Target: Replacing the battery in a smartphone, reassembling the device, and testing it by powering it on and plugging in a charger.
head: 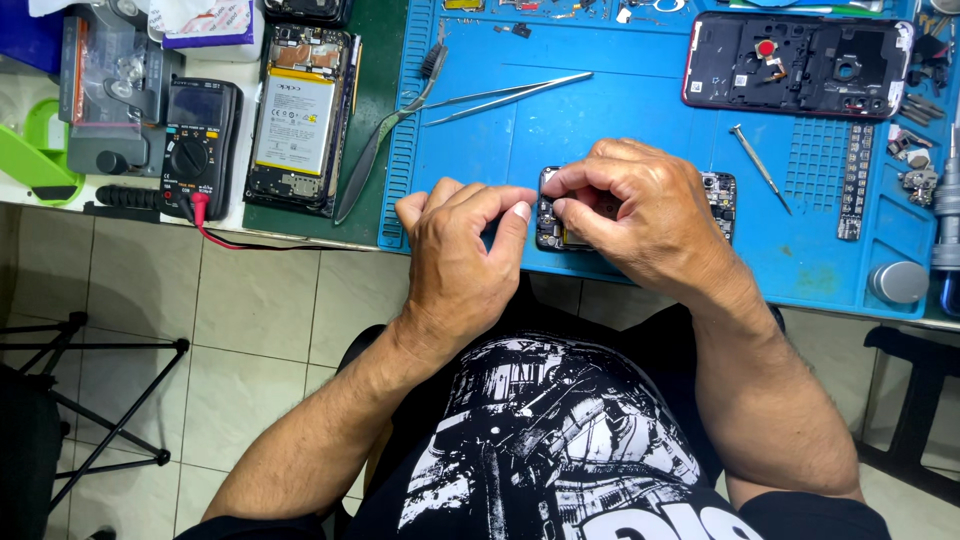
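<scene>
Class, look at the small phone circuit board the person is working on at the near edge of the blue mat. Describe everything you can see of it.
The circuit board is a small dark board crowded with tiny metallic parts. It lies flat on the blue mat, near its front edge. Most of it is hidden: the right hand covers its middle, with fingertips pinching at its left end, where the left hand also presses with thumb and forefinger. Only the left end and the right end show, the latter with what looks like a small camera module.
</scene>
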